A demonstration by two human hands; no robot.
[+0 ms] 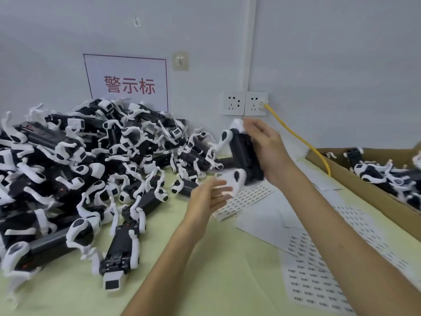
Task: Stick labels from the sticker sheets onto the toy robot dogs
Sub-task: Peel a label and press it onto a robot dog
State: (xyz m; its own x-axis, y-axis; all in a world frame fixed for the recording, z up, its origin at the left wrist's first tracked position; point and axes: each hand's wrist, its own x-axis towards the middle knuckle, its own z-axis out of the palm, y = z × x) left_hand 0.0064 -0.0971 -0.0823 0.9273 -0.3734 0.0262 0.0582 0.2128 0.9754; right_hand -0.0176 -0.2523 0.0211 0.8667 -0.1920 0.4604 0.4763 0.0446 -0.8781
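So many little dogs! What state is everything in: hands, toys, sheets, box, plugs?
Right hand: grips one toy dog, held above the table.
Left hand: open, held below that dog.
Dog pile: heaped on the table, jumbled.
Sticker sheets: lying flat on the table.
Cardboard box: open, dogs inside.
Yellow cable: plugged into the right socket.
Left socket: nothing plugged in.

The heap of toy dogs (91, 169) is black-bodied with white legs and heads, and so is the toy dog (243, 156) held up. The table cover (205, 281) is pale yellow-green. The sticker sheets (314, 281) are white, patterned with rows of small dark labels. The cable (296, 135) is yellow, the box (364, 185) brown, and the sign (127, 85) white with red border and characters.
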